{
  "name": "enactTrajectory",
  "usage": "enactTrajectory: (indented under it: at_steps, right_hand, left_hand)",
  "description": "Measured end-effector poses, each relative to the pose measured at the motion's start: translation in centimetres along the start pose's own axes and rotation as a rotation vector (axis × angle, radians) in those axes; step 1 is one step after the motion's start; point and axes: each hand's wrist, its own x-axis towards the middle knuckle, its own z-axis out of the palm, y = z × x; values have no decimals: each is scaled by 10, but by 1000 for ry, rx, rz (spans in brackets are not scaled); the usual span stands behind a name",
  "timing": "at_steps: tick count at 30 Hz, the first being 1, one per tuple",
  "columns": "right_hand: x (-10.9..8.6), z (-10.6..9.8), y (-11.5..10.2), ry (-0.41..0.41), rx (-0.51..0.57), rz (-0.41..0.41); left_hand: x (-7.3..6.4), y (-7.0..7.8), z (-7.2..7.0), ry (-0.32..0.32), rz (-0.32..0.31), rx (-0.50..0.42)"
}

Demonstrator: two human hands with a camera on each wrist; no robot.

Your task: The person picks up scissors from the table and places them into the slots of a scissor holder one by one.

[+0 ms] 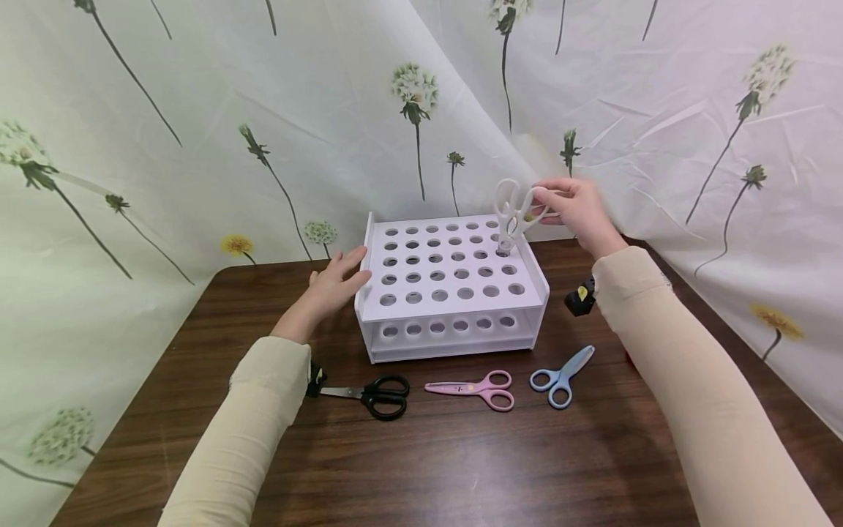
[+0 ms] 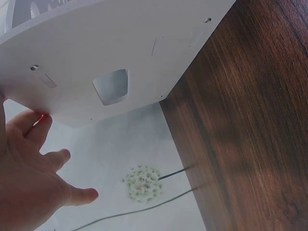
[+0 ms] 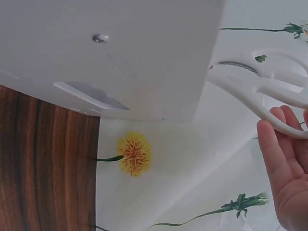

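A white rack [image 1: 454,311] with rows of round holes stands on the table. My right hand [image 1: 579,208] pinches a finger loop of the white scissors [image 1: 511,219] above its right side. The blades point down into a hole near the right edge, so their tips are hidden. In the right wrist view, fingertips [image 3: 265,132] touch the loop's underside. On the other side, my left hand [image 1: 332,284] touches the rack's left side wall [image 2: 139,29] with its fingertips, fingers spread. Black scissors [image 1: 370,394], pink scissors [image 1: 470,388] and light blue scissors [image 1: 561,377] lie in front of the rack.
The dark wooden table [image 1: 474,468] extends in front of the rack. Behind it hangs a pale curtain [image 1: 356,146] printed with dandelions. Beside my right sleeve [image 1: 691,366] a sliver of something red shows, mostly hidden.
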Motion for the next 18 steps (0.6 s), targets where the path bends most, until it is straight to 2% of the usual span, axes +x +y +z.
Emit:
enactTrajectory:
  at_steps: [12, 18]
  right_hand:
    - [2, 2, 6, -9, -42, 56]
    - [4, 4, 10, -44, -54, 86]
  left_hand:
    - [0, 1, 0, 0, 0, -3]
    - [1, 0, 0, 5, -2, 4]
